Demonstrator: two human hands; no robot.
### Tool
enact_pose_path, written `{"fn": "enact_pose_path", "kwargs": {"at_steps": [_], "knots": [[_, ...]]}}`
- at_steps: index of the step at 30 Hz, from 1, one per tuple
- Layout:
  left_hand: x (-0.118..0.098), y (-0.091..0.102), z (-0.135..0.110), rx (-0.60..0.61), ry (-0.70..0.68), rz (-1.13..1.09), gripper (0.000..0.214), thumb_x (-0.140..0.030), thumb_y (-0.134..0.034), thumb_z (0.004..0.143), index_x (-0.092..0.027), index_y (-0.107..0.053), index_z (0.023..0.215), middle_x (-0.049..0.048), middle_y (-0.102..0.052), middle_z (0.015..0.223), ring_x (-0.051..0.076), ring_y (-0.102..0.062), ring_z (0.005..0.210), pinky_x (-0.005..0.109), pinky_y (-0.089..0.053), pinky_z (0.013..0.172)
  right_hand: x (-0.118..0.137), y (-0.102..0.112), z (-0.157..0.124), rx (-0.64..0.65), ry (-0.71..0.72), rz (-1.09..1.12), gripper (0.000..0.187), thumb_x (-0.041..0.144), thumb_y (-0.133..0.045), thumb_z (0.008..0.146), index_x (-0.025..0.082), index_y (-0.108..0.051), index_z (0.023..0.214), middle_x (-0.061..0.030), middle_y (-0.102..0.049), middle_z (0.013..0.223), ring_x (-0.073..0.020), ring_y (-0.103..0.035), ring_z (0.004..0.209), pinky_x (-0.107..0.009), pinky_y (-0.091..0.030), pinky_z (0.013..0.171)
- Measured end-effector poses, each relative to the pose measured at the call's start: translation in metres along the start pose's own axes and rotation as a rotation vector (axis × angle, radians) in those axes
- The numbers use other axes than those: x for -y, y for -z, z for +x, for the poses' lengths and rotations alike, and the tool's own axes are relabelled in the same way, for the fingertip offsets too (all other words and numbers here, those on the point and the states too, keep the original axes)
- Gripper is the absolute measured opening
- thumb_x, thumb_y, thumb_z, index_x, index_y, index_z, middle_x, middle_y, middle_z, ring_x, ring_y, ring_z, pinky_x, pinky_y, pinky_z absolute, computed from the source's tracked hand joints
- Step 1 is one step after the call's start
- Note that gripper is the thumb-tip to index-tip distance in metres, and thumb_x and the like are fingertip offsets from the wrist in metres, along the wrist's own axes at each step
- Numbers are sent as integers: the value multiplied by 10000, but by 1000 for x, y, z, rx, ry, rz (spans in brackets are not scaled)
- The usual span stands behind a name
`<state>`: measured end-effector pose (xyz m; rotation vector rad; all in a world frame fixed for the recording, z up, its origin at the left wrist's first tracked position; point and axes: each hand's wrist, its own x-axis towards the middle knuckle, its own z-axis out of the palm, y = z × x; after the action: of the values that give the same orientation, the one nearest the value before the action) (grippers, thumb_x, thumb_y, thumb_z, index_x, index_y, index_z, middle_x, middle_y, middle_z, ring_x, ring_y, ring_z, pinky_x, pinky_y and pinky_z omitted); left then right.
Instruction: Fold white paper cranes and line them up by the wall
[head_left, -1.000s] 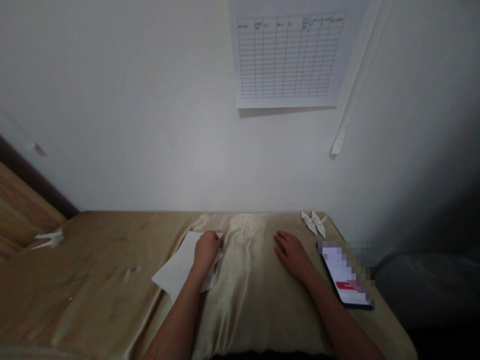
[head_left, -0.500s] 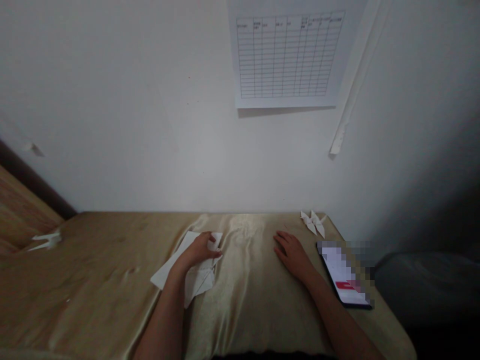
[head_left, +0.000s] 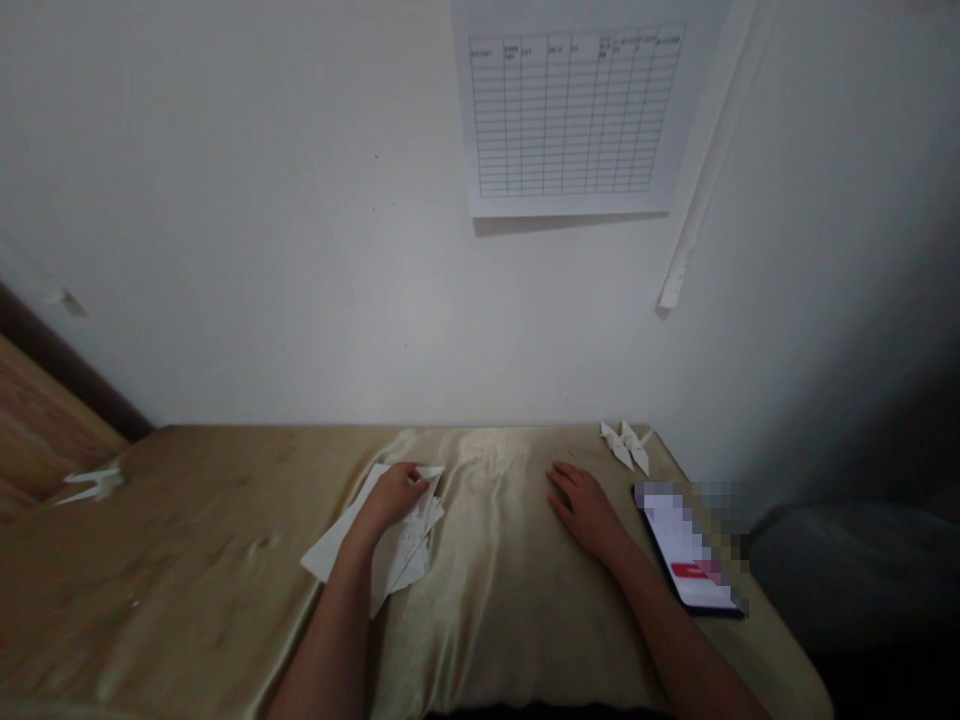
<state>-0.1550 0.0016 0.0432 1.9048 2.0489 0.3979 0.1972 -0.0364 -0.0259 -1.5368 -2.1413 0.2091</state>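
Note:
A folded sheet of white paper [head_left: 352, 540] lies on a gold satin cloth [head_left: 495, 640], with its flaps spread under my left hand [head_left: 390, 498]. That hand presses down on the paper, fingers curled over its upper fold. My right hand [head_left: 585, 512] rests flat on the satin with its fingers slightly apart, touching nothing else. The nearest things to it are a smartphone [head_left: 686, 555] with a partly blurred screen and a white origami crane [head_left: 626, 446].
Another white paper figure [head_left: 94, 484] lies at the far left of the cloth, beside a wooden surface [head_left: 45, 425]. Behind the cloth stands a white wall with a printed grid chart [head_left: 570, 110]. A dark, soft shape [head_left: 855, 570] sits low on the right.
My left hand has shifted left and turned inward, and the paper's lower flaps now fan out beneath it. My right hand and the phone have not moved.

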Motion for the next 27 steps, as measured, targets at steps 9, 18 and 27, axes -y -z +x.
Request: {"fn": "enact_pose_path", "kwargs": {"at_steps": [9, 18, 27], "knots": [[-13, 0, -3, -154, -46, 24, 222, -246, -551, 857, -179, -733, 966, 87, -712, 1218, 237, -626, 1170, 311, -427, 1039, 0, 0, 0, -10, -2, -5, 438, 343, -467, 950, 207, -568, 1353, -103, -531, 1446, -240, -461, 1347, -462, -345, 1154], [-22, 3, -8, -180, 3, 38, 171, -224, -614, 828, -200, -767, 900, 71, -744, 1155, 251, -654, 1126, 319, -479, 956, 1, 2, 0, 5, -6, 12, 436, 346, -459, 956, 200, -573, 1350, -100, -524, 1453, -249, -456, 1354, -458, -331, 1164], [-23, 1, -9, -146, 50, -5, 316, -375, -650, 835, -169, -746, 1055, 93, -761, 1091, 265, -680, 1053, 304, -482, 867, -2, -1, 0, 6, -3, 9, 446, 350, -463, 954, 183, -565, 1355, -107, -524, 1452, -242, -457, 1348, -451, -330, 1166]]}}
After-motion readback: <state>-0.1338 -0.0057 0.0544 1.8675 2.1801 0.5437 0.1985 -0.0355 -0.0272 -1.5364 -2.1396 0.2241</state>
